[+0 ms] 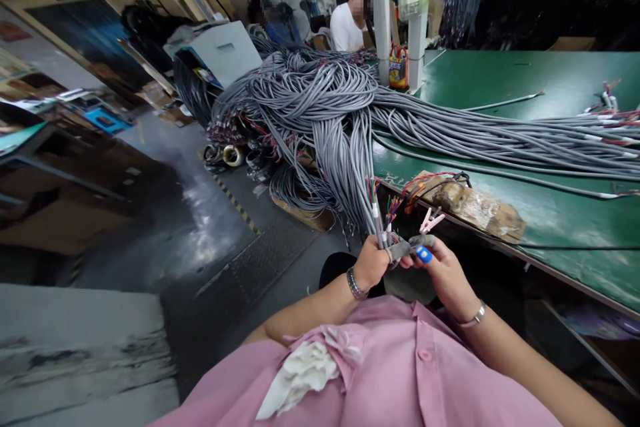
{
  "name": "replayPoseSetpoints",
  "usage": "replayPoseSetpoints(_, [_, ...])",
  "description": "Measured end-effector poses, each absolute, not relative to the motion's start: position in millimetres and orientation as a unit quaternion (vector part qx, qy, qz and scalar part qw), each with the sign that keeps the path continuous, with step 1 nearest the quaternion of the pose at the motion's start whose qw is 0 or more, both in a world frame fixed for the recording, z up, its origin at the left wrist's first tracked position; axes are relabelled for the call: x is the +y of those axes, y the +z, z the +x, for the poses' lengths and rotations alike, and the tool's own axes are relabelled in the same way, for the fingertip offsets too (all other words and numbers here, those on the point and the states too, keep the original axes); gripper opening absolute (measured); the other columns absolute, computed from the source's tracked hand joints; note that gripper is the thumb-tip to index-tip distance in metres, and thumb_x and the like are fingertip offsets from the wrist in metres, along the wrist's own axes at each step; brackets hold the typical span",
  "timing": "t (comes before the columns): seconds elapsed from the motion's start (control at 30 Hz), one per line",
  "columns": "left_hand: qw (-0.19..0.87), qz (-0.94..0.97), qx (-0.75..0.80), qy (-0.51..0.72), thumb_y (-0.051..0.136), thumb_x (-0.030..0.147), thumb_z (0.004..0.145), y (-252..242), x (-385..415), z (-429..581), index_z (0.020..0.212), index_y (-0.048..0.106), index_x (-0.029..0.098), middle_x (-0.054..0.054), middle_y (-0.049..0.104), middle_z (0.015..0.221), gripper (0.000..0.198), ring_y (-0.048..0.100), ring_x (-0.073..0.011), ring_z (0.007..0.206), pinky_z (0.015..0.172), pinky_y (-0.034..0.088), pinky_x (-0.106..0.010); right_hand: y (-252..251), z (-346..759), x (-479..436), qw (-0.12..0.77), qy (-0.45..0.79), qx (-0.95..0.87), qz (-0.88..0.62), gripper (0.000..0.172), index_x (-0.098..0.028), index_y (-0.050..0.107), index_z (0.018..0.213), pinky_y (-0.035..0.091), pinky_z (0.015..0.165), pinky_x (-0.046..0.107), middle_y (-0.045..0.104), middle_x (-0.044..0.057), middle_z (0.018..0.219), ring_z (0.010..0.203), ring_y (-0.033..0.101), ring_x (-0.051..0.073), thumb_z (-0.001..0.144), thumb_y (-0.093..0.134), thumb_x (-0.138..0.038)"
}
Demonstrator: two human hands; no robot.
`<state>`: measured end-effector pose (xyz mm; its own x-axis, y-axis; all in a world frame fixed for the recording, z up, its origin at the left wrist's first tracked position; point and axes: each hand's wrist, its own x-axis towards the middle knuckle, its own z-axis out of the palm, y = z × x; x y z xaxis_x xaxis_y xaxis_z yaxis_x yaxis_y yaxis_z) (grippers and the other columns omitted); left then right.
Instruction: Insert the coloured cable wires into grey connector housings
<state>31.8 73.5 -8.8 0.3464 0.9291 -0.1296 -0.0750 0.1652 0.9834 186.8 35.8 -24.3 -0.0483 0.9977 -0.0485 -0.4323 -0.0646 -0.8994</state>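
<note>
My left hand [374, 263] is closed round the ends of a few grey cables [379, 223], whose thin coloured wires stick out at the top. Close on its right, my right hand [440, 267] pinches at the wire ends with thumb and fingertips; what exactly lies between them is too small to make out. Grey covers sit on some fingers, and a blue band [424, 254] wraps one right fingertip. Just above the right hand stands a pink clip [431, 221] at the table's edge. More loose coloured wires [393, 208] show behind the held cables.
A large heap of grey cables [320, 90] hangs over the left end of the green table [565, 213]. A taped wooden block [475, 207] lies along the front edge. White posts [383, 13] rise behind, and a person [346, 27] in white sits beyond.
</note>
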Motion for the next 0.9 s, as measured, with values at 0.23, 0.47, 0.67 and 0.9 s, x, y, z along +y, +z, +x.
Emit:
replayPoseSetpoints(0.23, [0.644, 0.589, 0.398, 0.285, 0.070, 0.050, 0.073, -3.6, 73.6, 23.5, 0.069, 0.072, 0.011, -0.012, 0.071, 0.067, 0.040, 0.063, -0.0164, 0.059, 0.057, 0.046, -0.025, -15.0, 191.6, 48.0, 0.576, 0.577, -0.400, -0.418, 0.014, -0.021, 0.064, 0.074, 0.039, 0.057, 0.026, 0.059, -0.001, 0.067, 0.060, 0.048, 0.012, 0.078, 0.072, -0.032])
replayPoseSetpoints(0.47, [0.637, 0.570, 0.406, 0.323, 0.071, 0.048, 0.074, -8.2, 69.9, 20.7, 0.064, 0.069, 0.011, -0.008, 0.067, 0.057, 0.038, 0.059, -0.0132, 0.050, 0.052, 0.045, -0.023, -29.7, 196.8, 58.4, 0.563, 0.623, -0.348, -0.417, 0.016, -0.020, 0.065, 0.076, 0.034, 0.053, 0.025, 0.053, -0.003, 0.062, 0.054, 0.040, 0.010, 0.076, 0.074, -0.033])
replayPoseSetpoints(0.67, [0.634, 0.530, 0.408, 0.388, 0.069, 0.048, 0.075, -7.9, 73.3, 24.8, 0.063, 0.069, 0.010, -0.009, 0.068, 0.057, 0.040, 0.059, -0.0128, 0.049, 0.049, 0.042, -0.022, -28.6, 192.9, 42.4, 0.547, 0.684, -0.330, -0.354, 0.017, -0.020, 0.065, 0.090, 0.043, 0.065, 0.028, 0.058, 0.000, 0.075, 0.067, 0.051, 0.013, 0.079, 0.069, -0.033])
replayPoseSetpoints(0.9, [0.637, 0.571, 0.392, 0.339, 0.069, 0.050, 0.075, -4.8, 74.2, 25.2, 0.066, 0.072, 0.009, -0.011, 0.070, 0.061, 0.042, 0.061, -0.0145, 0.054, 0.054, 0.046, -0.023, -12.5, 187.5, 41.7, 0.537, 0.602, -0.434, -0.401, 0.013, -0.020, 0.061, 0.080, 0.040, 0.057, 0.027, 0.061, -0.001, 0.062, 0.059, 0.054, 0.013, 0.082, 0.067, -0.031])
